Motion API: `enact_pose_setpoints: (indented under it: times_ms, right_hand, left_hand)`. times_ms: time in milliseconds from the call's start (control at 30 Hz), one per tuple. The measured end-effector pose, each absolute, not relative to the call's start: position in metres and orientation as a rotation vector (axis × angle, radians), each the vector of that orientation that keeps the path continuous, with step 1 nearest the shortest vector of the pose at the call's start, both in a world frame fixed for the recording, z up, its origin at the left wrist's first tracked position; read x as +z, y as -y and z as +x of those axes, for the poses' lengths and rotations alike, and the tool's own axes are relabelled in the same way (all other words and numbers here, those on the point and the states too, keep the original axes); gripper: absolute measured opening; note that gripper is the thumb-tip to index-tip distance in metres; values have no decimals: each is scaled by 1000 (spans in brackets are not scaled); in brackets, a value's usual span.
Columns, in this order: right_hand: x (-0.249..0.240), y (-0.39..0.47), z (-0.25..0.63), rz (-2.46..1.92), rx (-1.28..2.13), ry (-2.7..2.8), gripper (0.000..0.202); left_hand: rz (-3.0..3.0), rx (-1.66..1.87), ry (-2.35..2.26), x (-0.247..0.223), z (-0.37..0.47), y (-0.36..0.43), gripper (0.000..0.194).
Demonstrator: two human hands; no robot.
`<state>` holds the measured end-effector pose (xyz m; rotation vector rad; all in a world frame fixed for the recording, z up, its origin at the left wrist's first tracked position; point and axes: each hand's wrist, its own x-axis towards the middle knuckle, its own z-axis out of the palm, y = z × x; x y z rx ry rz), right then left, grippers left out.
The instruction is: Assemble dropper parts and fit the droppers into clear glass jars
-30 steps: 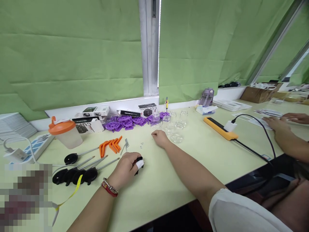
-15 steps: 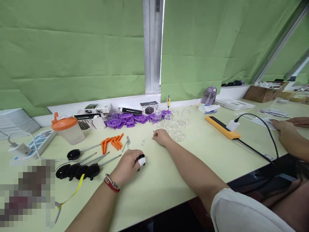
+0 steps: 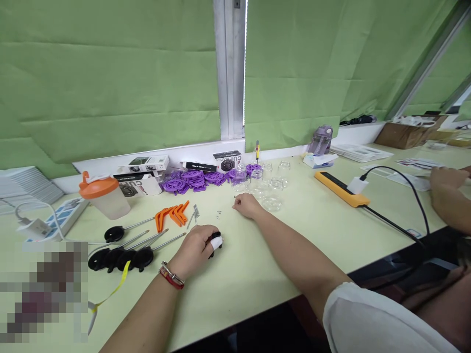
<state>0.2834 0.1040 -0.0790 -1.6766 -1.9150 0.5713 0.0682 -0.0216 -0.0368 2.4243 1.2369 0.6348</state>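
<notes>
My left hand (image 3: 200,247) is closed around a small black part (image 3: 216,236) just above the table; a white wrap covers one finger. Farther right, my right hand (image 3: 246,205) has its fingers pinched together at the tabletop, and whatever they hold is too small to name. Tiny screws (image 3: 219,214) lie between the hands. Metal rods (image 3: 196,211) and orange V-shaped pieces (image 3: 172,215) are beyond my left hand. Black round parts with metal rods (image 3: 143,257) lie to its left. Purple pieces (image 3: 195,180) are piled at the back beside clear glass cups (image 3: 272,202).
An orange-lidded cup (image 3: 110,198) and a power strip (image 3: 69,215) stand at left. Boxes (image 3: 143,184) line the back. On the right are an orange power strip (image 3: 340,189) with a cable, a purple bottle (image 3: 321,139) and another person's hand (image 3: 449,191).
The view has shifted slightly. My two hands keep nearly the same place and grip. The other person's hand at the right has moved a little to the right.
</notes>
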Motion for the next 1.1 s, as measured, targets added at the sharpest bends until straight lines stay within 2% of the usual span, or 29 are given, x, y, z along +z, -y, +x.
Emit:
enact_pose_setpoints:
  times_ms: [233,400,567,1100]
  right_hand:
    - [-73,-99,283,-1600,715,1871,10]
    - [-49,-71,275,-992,1266,1879,23]
    - [-36,-45,260,-617,1517,2079,28]
    - [-43,-47,256,-604,1677,1977,30]
  left_hand:
    - [2410,615,-1254,-37,69,22,18]
    - [2399,626,-1258,-40,71,22,16]
    - [2386,652,-1245,-42,70,20,20]
    - [2342,677,-1226,-41,70,21,19]
